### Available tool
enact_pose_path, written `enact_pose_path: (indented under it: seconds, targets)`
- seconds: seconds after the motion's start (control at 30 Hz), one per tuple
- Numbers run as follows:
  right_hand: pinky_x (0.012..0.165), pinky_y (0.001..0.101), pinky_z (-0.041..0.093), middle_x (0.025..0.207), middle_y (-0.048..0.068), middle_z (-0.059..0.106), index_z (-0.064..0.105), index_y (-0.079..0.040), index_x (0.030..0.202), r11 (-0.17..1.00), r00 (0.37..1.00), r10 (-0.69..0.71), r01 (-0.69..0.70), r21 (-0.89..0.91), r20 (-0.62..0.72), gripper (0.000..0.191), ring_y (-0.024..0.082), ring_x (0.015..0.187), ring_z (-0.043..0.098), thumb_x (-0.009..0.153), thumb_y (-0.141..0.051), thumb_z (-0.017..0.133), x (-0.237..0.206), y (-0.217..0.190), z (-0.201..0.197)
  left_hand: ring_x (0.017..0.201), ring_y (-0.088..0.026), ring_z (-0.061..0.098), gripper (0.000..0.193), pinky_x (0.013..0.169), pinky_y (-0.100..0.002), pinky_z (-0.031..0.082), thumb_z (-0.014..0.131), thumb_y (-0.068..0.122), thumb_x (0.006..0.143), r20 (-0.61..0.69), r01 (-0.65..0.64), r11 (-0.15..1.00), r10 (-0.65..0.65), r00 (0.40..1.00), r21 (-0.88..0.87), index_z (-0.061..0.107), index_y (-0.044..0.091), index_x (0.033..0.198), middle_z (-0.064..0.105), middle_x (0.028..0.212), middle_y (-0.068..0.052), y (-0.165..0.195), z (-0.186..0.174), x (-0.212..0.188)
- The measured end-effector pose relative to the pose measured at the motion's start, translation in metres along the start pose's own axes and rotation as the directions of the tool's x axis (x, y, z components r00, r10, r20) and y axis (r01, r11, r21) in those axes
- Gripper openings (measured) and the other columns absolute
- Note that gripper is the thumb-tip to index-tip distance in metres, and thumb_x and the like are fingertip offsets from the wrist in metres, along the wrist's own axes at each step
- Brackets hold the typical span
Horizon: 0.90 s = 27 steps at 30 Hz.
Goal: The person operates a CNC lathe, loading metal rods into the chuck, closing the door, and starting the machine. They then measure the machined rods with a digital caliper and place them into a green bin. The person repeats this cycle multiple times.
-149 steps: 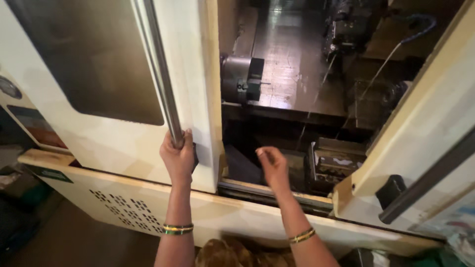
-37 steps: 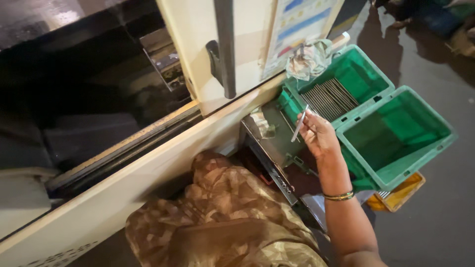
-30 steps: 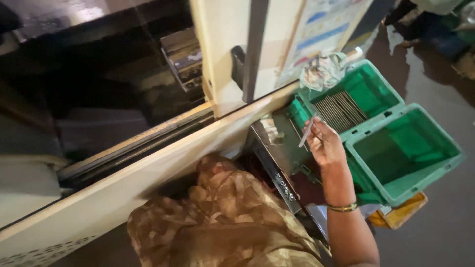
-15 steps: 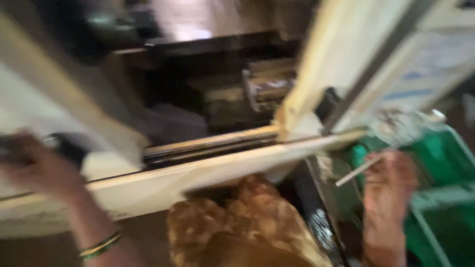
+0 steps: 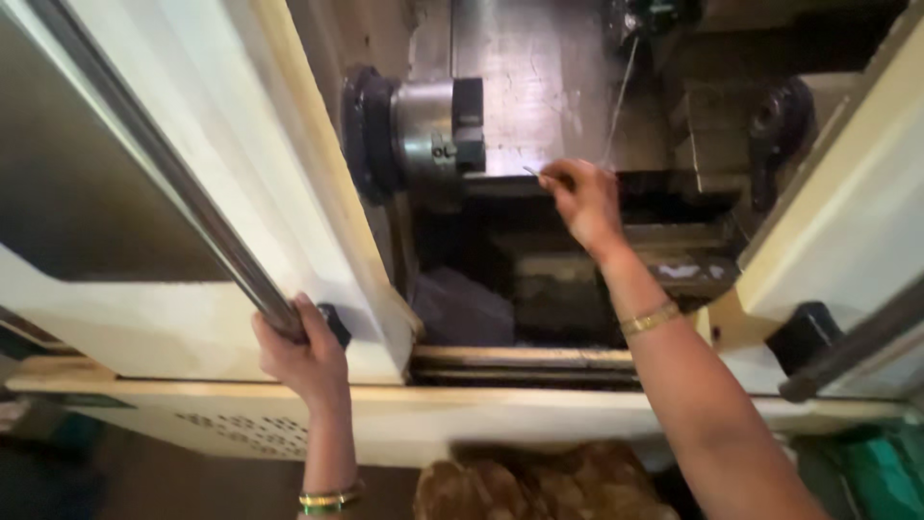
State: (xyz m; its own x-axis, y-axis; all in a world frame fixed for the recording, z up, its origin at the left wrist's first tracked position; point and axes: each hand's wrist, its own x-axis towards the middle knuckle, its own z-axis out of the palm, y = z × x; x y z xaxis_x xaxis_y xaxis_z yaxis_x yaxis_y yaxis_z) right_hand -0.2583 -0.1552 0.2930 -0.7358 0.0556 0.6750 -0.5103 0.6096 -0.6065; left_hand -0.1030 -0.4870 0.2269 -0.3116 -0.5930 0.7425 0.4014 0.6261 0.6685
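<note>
1. Our left hand (image 5: pixel 298 358) is wrapped around the steel door handle (image 5: pixel 183 202) of the cream sliding door (image 5: pixel 318 173).
2. Our right hand (image 5: pixel 585 200) pinches one thin metal rod (image 5: pixel 532 172), its tip just beside the chuck (image 5: pixel 433 127), inside the machine.
3. The rod could slip from so light a pinch and drop into the dark bed below.
4. If the door slides, it may catch our reaching arm.
5. We count one chuck, one rod, two bangled wrists.
</note>
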Motion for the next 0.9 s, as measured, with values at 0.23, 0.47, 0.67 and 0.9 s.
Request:
enact_pose_path:
  seconds: [0.23,0.47,0.67,0.9]
  targets:
    - [0.078,0.0374,0.056,0.094,0.015,0.076,0.080,-0.013,0.104,0.999,0.995,-0.017,0.020,-0.038,0.099,0.028,0.028,0.087,0.074,0.084,0.003,0.068,0.092,0.050,0.085,0.069,-0.012,0.062,0.024,0.060,-0.027,0.051,0.068,0.015,0.107,-0.014,0.070,0.998,-0.070,0.997,-0.010,0.055,-0.004,0.102,0.064,0.082,-0.010,-0.026,0.021,0.000]
    - [0.078,0.0422,0.055,0.090,0.016,0.075,0.081,-0.010,0.097,0.964,0.974,-0.221,0.226,-0.139,0.054,0.030,0.033,0.086,0.071,0.078,0.008,0.066,0.109,0.063,0.099,0.064,-0.012,0.061,0.022,0.058,-0.027,0.049,0.068,0.014,0.106,0.005,0.091,0.995,-0.091,0.996,0.038,0.056,-0.003,0.101,0.064,0.078,-0.009,-0.029,0.025,0.000]
    - [0.081,0.0488,0.050,0.088,0.012,0.075,0.082,-0.014,0.093,0.948,0.969,-0.222,0.241,-0.210,0.109,0.024,0.032,0.085,0.071,0.079,0.002,0.072,0.117,0.070,0.112,0.068,-0.013,0.063,0.022,0.062,-0.027,0.051,0.069,0.013,0.106,-0.014,0.067,0.997,-0.066,0.998,0.044,0.056,-0.005,0.103,0.065,0.081,-0.010,-0.029,0.028,0.002]
    - [0.091,0.0496,0.040,0.088,0.006,0.076,0.082,-0.018,0.095,0.933,0.992,-0.066,0.101,-0.345,0.112,0.032,0.026,0.088,0.070,0.078,0.005,0.067,0.122,0.081,0.112,0.073,-0.012,0.063,0.021,0.063,-0.026,0.051,0.066,0.010,0.108,-0.001,0.057,0.997,-0.057,0.998,-0.055,0.053,-0.006,0.106,0.066,0.088,-0.011,-0.036,0.032,0.001]
